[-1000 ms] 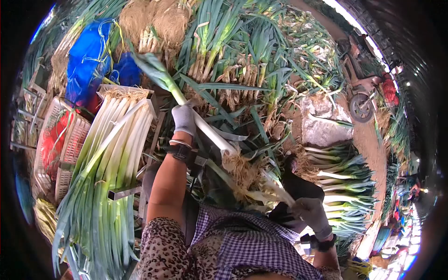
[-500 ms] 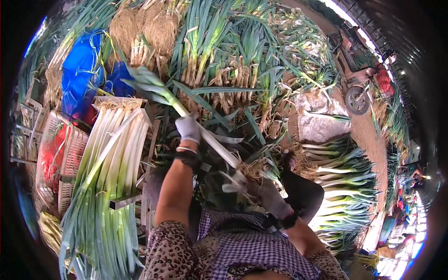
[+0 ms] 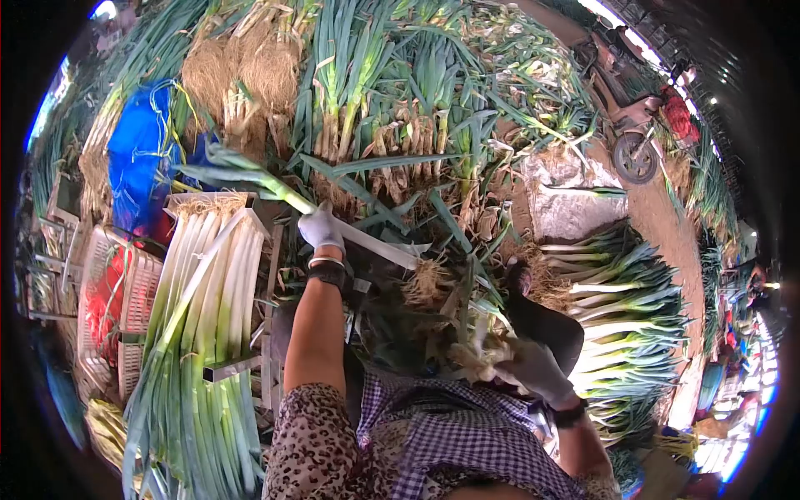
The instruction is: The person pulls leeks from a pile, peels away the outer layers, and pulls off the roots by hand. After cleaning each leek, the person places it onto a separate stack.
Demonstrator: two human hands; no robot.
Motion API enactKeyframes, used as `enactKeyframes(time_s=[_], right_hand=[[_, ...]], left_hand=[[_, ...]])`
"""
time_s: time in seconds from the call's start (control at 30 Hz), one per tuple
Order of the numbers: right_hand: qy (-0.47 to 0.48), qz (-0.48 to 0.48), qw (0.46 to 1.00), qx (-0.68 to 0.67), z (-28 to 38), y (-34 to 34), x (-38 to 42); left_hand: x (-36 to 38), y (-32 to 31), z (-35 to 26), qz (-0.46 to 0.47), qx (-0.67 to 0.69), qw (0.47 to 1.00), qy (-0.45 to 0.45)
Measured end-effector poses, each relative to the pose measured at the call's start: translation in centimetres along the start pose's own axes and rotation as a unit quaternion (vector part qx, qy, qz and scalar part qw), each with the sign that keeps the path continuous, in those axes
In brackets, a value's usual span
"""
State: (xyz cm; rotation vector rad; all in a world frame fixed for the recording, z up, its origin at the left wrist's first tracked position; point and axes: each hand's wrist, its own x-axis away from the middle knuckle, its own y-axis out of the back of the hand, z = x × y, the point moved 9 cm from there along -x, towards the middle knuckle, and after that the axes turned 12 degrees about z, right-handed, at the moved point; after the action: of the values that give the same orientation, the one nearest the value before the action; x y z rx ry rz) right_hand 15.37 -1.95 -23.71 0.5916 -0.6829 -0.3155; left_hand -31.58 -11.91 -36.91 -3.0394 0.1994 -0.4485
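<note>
My left hand (image 3: pixel 320 228), in a pale glove, is wrapped round the stalk of a leek (image 3: pixel 375 248). The leek slants across the middle, its green leaves at the upper left and its bushy roots toward the lower right. My right hand (image 3: pixel 533 367), also gloved, is lower right of those roots, apart from the leek. Pale, papery leaf scraps (image 3: pixel 479 354) lie against its fingers; blur hides whether the fingers grip them. Left of my left arm, a metal rack (image 3: pixel 265 225) holds a pile of trimmed leeks (image 3: pixel 196 308).
A plastic crate (image 3: pixel 137 292) with red netting and a blue bag (image 3: pixel 137 162) stand at the left. Untrimmed leeks (image 3: pixel 342 75) fill the back. Laid-out leeks (image 3: pixel 621 325) and a white sack (image 3: pixel 575 218) are at the right, near a wheeled vehicle (image 3: pixel 636 157).
My right hand has moved away from the leek's root end, down and to the right. My left hand and the leek have shifted slightly left. The roots now show plainly.
</note>
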Motion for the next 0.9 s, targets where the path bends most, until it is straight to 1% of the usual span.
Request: enactKeyframes(time_s=[0.03, 0.07, 0.13, 0.17, 0.2, 0.23, 0.27, 0.3, 0.33, 0.37, 0.4, 0.47, 0.5, 0.53, 0.57, 0.6, 0.63, 0.67, 0.7, 0.73, 0.77, 0.8, 0.83, 0.87, 0.9], right_hand=[[0.090, -0.101, 0.952, 0.276, 3.3, 0.8, -1.6], [0.100, -0.103, 0.963, 0.228, 4.4, 1.3, -3.7], [0.166, -0.156, 0.957, 0.176, 9.0, 1.7, -7.9], [0.196, -0.171, 0.953, 0.155, 10.2, 1.0, -9.3], [0.226, -0.185, 0.947, 0.136, 11.4, 0.2, -10.7], [0.229, -0.160, 0.955, 0.100, 10.9, -0.9, -12.5], [0.231, -0.137, 0.961, 0.065, 10.8, -1.4, -13.9], [0.160, -0.092, 0.982, -0.027, 10.3, -0.7, -14.5], [0.081, -0.044, 0.989, -0.120, 10.2, 0.3, -13.6], [-0.003, 0.004, 0.977, -0.212, 9.2, 0.7, -12.8], [0.036, 0.000, 0.977, -0.210, 9.3, 2.0, -12.4], [0.075, -0.146, 0.980, -0.114, 5.7, 7.5, -11.7], [0.091, -0.217, 0.970, -0.063, 4.8, 9.5, -11.1], [0.129, -0.264, 0.956, 0.000, 7.6, 11.2, -9.7], [0.163, -0.308, 0.935, 0.061, 10.3, 12.5, -7.6], [0.190, -0.352, 0.909, 0.118, 12.3, 12.6, -5.7], [0.178, -0.299, 0.919, 0.184, 12.1, 9.7, -6.9], [0.288, -0.196, 0.927, 0.137, 12.7, 7.6, -7.9], [0.253, -0.169, 0.931, 0.200, 11.5, 6.7, -8.7], [0.212, -0.232, 0.935, 0.166, 10.3, 8.3, -8.0], [0.185, -0.242, 0.941, 0.150, 8.4, 9.4, -7.4], [0.153, -0.220, 0.960, 0.076, 7.7, 10.6, -6.1], [0.173, -0.277, 0.941, 0.087, 6.3, 10.7, -5.1], [0.164, -0.317, 0.930, 0.087, 5.7, 11.2, -3.2], [0.159, -0.353, 0.918, 0.089, 4.8, 11.8, -1.2]], left_hand=[[0.4, -0.4, -0.3, 0.009, 0.013, 1.000, -0.003], [1.0, -0.6, -0.4, 0.015, 0.027, 1.000, -0.005], [3.1, -0.6, -1.3, 0.024, 0.060, 0.998, -0.011], [2.0, -0.9, 0.3, 0.056, 0.032, 0.997, -0.041], [3.3, -1.4, -0.5, 0.087, 0.041, 0.994, -0.057], [5.0, -2.0, -2.3, 0.119, 0.049, 0.989, -0.074], [6.4, -2.1, -4.6, 0.166, 0.160, 0.973, -0.015], [7.4, -2.7, -6.3, 0.213, 0.267, 0.939, 0.045], [6.6, -4.1, -6.5, 0.313, 0.424, 0.845, 0.085], [5.7, -4.1, -7.2, 0.322, 0.434, 0.838, 0.076], [3.8, -2.9, -5.8, 0.331, 0.307, 0.892, 0.024], [2.9, -2.9, -5.0, 0.331, 0.238, 0.913, 0.011], [3.9, -3.2, -5.1, 0.320, 0.300, 0.897, 0.056], [4.0, -3.0, -4.7, 0.275, 0.310, 0.906, 0.085], [4.1, -3.2, -4.4, 0.274, 0.319, 0.904, 0.074], [4.0, -3.2, -3.8, 0.275, 0.267, 0.922, 0.048], [4.3, -3.4, -4.0, 0.280, 0.212, 0.936, 0.021], [5.4, -2.7, -7.6, 0.243, -0.134, 0.939, -0.202], [9.4, -4.2, -10.9, 0.173, -0.442, 0.780, -0.409], [11.7, -5.1, -13.2, 0.193, -0.414, 0.785, -0.418], [13.2, -6.5, -14.9, 0.212, -0.383, 0.791, -0.427], [10.7, -7.1, -13.7, 0.252, -0.267, 0.841, -0.398], [10.4, -9.6, -13.1, 0.313, -0.139, 0.892, -0.296], [10.3, -11.9, -12.4, 0.338, 0.003, 0.922, -0.189], [13.8, -15.6, -14.3, 0.383, 0.082, 0.912, -0.123]])
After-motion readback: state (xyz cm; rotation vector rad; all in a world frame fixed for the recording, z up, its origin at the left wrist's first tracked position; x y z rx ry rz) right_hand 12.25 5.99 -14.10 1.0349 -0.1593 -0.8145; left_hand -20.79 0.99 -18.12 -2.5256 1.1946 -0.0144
